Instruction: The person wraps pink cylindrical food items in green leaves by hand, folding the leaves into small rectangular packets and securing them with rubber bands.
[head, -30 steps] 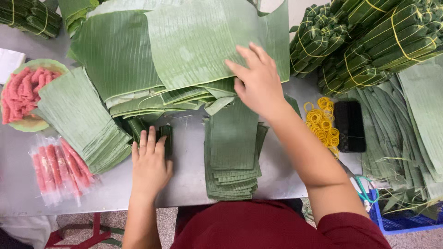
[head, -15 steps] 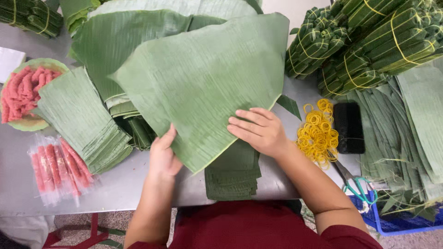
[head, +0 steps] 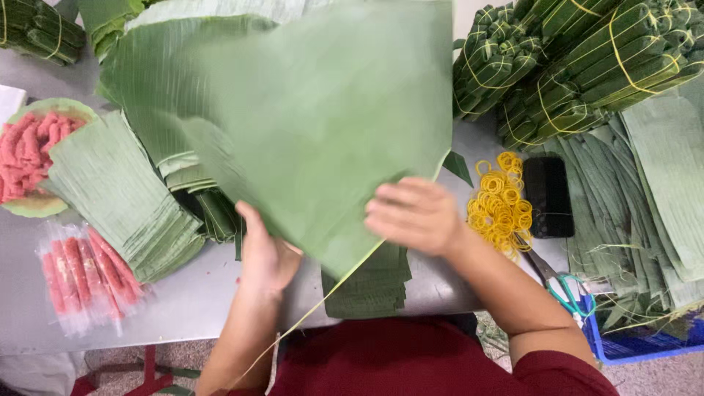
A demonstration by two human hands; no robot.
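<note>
- The left hand (head: pixel 265 253) has its grip clenched on the near left edge of a large banana leaf (head: pixel 323 125); the fingers go under the leaf and the thumb shows at its rim.
- The right hand (head: pixel 412 215) lies on top of the leaf's near right part, fingers curled onto it; its grip presses the leaf, and whether it pinches the edge I cannot tell.
- The leaf is raised and spread over the middle of the counter (head: pixel 132 315), its tip pointing toward the near edge, with a thin pale fibre trailing from it.
- Under the tip, a stack of small cut leaf pieces (head: pixel 370 286) sits at the near edge.
- A fanned stack of cut leaf strips (head: pixel 117 198) lies toward the left edge.
- Near the left edge, a plate of pink minced meat (head: pixel 29 150), and nearer the person, wrapped pink sausages (head: pixel 84 275).
- Right of the right hand, a heap of yellow rubber bands (head: pixel 502 205) touches a black phone (head: pixel 548 195).
- Green-handled scissors (head: pixel 565 286) lie near the near right corner.
- Tied leaf bundles (head: pixel 579 59) are piled at the far right corner.
</note>
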